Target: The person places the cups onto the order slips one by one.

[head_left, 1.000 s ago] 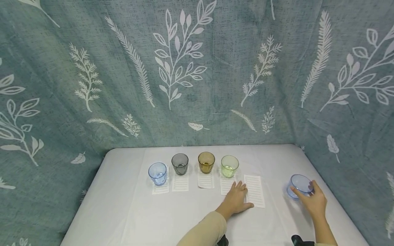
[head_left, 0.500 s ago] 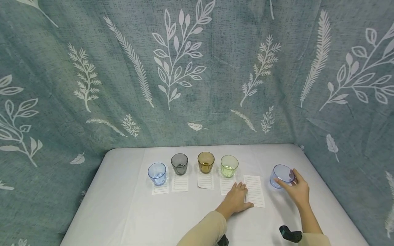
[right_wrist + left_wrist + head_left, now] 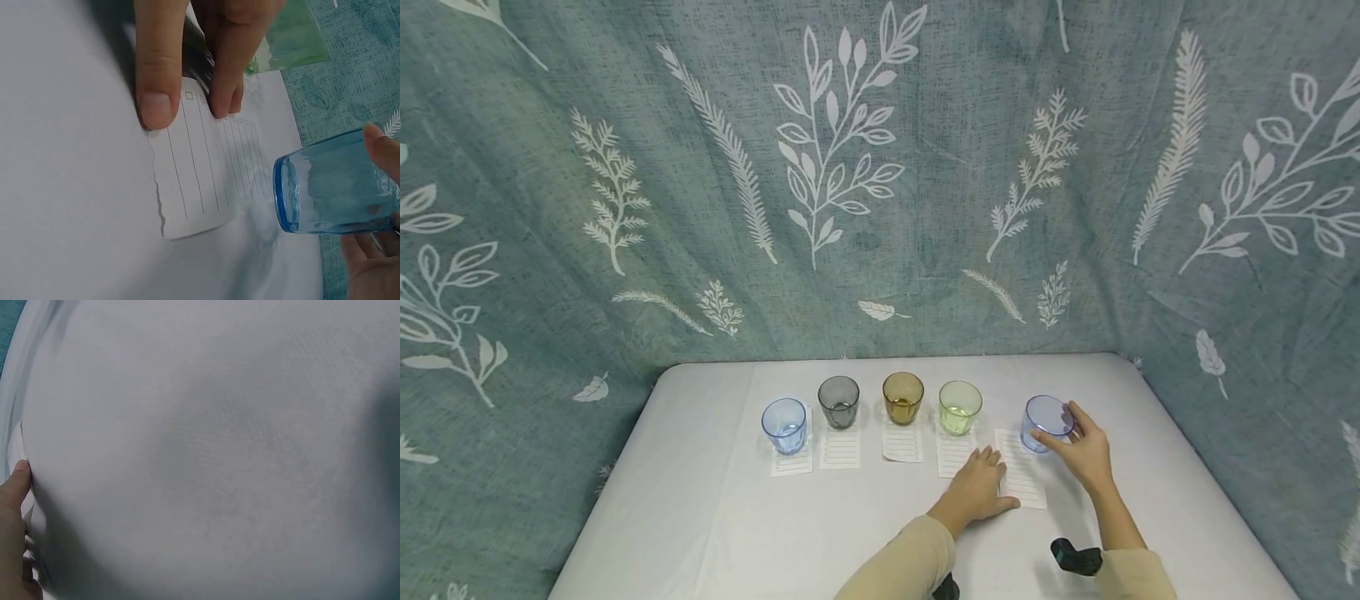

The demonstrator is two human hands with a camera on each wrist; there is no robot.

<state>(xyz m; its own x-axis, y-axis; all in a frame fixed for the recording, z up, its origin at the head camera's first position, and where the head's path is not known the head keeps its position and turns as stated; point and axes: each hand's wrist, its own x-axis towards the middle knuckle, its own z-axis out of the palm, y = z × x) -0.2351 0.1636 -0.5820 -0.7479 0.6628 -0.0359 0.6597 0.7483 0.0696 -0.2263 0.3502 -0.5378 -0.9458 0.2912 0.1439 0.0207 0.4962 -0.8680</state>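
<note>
My right hand (image 3: 1086, 454) grips a clear blue drinking glass (image 3: 1045, 427) near its rim, thumb on one side and fingers on the other. In the right wrist view this glass (image 3: 331, 181) appears raised off the tabletop, beside a lined paper sheet (image 3: 190, 175). My left hand (image 3: 976, 490) rests flat, fingers spread, on the left edge of that lined sheet (image 3: 1024, 483); its thumb touches the lower edge. Only part of the left hand (image 3: 14, 531) shows in the left wrist view.
Left of the hands stands a row of glasses: light blue (image 3: 785, 429), grey (image 3: 838, 404), amber (image 3: 902, 402) and light green (image 3: 959, 410). Lined papers (image 3: 840, 450) lie by them. The white table (image 3: 760, 533) backs onto a green leaf-patterned curtain (image 3: 925, 275).
The right hand has carried the blue glass leftward and slightly toward the back, from the table's right side to the lined sheet's upper right corner. The left hand has stayed in place.
</note>
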